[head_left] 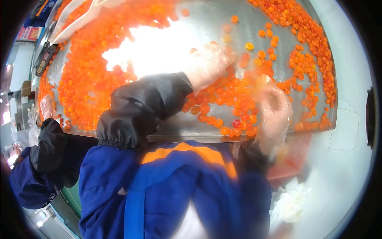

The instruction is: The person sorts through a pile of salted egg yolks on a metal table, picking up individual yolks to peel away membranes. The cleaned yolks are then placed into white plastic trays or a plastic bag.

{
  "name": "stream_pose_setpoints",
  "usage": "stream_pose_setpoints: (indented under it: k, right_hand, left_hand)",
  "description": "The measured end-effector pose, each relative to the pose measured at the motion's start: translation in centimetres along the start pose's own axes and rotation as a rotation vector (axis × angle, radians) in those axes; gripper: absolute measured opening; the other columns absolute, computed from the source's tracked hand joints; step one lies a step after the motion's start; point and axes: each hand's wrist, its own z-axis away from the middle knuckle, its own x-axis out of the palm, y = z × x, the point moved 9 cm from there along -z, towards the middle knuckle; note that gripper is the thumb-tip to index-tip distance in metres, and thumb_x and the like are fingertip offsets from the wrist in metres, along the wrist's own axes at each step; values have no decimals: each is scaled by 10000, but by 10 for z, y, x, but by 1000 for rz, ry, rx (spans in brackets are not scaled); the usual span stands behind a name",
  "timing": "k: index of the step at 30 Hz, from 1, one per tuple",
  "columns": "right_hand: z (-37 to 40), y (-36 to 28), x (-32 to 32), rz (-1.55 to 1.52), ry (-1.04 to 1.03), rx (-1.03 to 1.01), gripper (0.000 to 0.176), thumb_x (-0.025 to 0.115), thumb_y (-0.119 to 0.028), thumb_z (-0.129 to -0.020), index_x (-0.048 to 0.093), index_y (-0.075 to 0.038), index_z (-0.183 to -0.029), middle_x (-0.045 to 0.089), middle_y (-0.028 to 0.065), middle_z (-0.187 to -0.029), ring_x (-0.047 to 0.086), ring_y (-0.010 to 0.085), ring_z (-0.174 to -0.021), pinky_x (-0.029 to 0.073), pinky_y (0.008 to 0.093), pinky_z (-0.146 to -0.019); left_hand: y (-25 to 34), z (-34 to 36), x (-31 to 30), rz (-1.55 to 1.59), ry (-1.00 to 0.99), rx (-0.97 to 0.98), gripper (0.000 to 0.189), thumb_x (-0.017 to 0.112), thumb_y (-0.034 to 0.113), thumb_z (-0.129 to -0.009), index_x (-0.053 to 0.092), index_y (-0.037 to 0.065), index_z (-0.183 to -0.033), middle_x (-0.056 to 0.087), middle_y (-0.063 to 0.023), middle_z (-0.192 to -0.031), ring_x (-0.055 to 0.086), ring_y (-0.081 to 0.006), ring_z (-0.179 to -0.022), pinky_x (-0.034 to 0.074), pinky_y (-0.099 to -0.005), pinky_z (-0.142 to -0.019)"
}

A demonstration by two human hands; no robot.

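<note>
A curved sheet-metal table (pixel 207 131) fills the upper half of the frame. Its surface is bright steel, with a hard white glare in the upper middle that washes out everything there. Small orange balls (pixel 83 79) cover most of it: a dense heap runs down the left side, a thinner band follows the right rim, and a loose patch lies in the centre right. Among that patch, a single red ball (pixel 236 123) sits near the lower edge of the table.

The left hand (pixel 209 63), in a clear plastic glove with a black sleeve cover (pixel 135 107) behind it, rests on the central patch. Its grip is apart, fingers stretched flat over the balls. The right hand (pixel 274 111), also gloved, is at the lower right edge of the table, touching the balls there. It is blurred, so I cannot tell how its grip stands.

At the upper left, a white tray (pixel 75 20) lies on the heap and a dark scale (pixel 44 59) sits at the table's rim. A co-worker's gloved hand (pixel 45 107) rests at the left edge. A pale floor (pixel 350 131) runs along the right of the frame, with a red crate (pixel 292 159) under the table edge.
</note>
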Motion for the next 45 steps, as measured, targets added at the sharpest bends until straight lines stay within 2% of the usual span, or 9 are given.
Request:
stream_pose_setpoints:
  k: [2, 4, 10, 13, 19, 32, 38, 43, 45]
  right_hand:
    - [1, 4, -3, -24, 11, -10, 137, 706, 73, -821, 686, 19, -945, 717, 97, -956, 667, 147, -880, 549, 302, -814]
    - [3, 12, -5, -68, 42, 61, 145, 711, 74, -819, 686, 20, -951, 714, 93, -954, 668, 145, -885, 551, 298, -812]
    - [2, 1, 6, -64, -31, 8, 157, 700, 88, -820, 685, 24, -962, 708, 85, -965, 659, 132, -892, 547, 291, -822]
    - [2, 2, 13, -164, -76, 8, 160, 690, 97, -825, 687, 21, -965, 710, 88, -971, 655, 132, -897, 542, 294, -833]
    - [2, -24, 19, -72, -103, -80, 153, 696, 88, -823, 686, 21, -961, 704, 92, -949, 656, 140, -896, 536, 291, -827]
    - [17, -45, 40, -185, -178, -36, 154, 719, 74, -787, 702, 30, -934, 723, 139, -886, 701, 193, -809, 549, 301, -748]
    - [18, -60, 44, -87, -225, -145, 154, 749, 50, -782, 707, 35, -929, 726, 146, -883, 709, 220, -792, 547, 310, -727]
    - [20, -47, 52, -63, -220, -130, 130, 753, 14, -791, 711, 14, -914, 725, 158, -881, 710, 238, -777, 541, 323, -692]
    - [22, -36, 60, -46, -227, -122, 128, 749, 3, -793, 712, 5, -916, 725, 158, -884, 711, 238, -774, 540, 325, -686]
  left_hand:
    - [2, -2, 16, -160, -74, 33, 288, 604, 231, -955, 714, 51, -1152, 686, -99, -912, 612, -156, -757, 489, -323, -678]
    - [-26, 8, 35, 439, -53, -275, 217, 578, 168, -948, 734, 67, -1060, 673, -92, -890, 626, -165, -796, 499, -331, -692]
    - [-24, 25, 15, 1053, -194, -613, 316, 683, 82, -834, 711, 76, -1149, 676, -160, -1130, 637, -338, -1093, 544, -403, -879]
    - [-21, 18, -2, 325, 3, -225, 167, 670, 63, -863, 727, 68, -1020, 676, -140, -1007, 671, -283, -899, 548, -384, -744]
    - [38, 41, -79, 540, 41, 211, 282, 665, 73, -880, 649, 61, -1162, 638, -161, -1154, 622, -357, -1038, 535, -418, -864]
    - [56, 62, -100, 801, -130, 125, 468, 760, 27, -814, 608, 26, -1256, 653, -178, -1073, 647, -352, -980, 527, -410, -862]
    - [56, 74, -120, 786, 107, 124, 393, 717, -15, -866, 621, 18, -1245, 659, -155, -1088, 662, -269, -1018, 518, -345, -887]
    - [48, 73, -83, 990, -206, -99, 240, 568, 50, -982, 628, 37, -1214, 653, -50, -1046, 601, -123, -917, 503, -273, -767]
    - [49, 74, -87, 1016, -199, -134, 270, 608, 36, -913, 626, 31, -1183, 638, -115, -964, 611, -228, -856, 502, -337, -729]
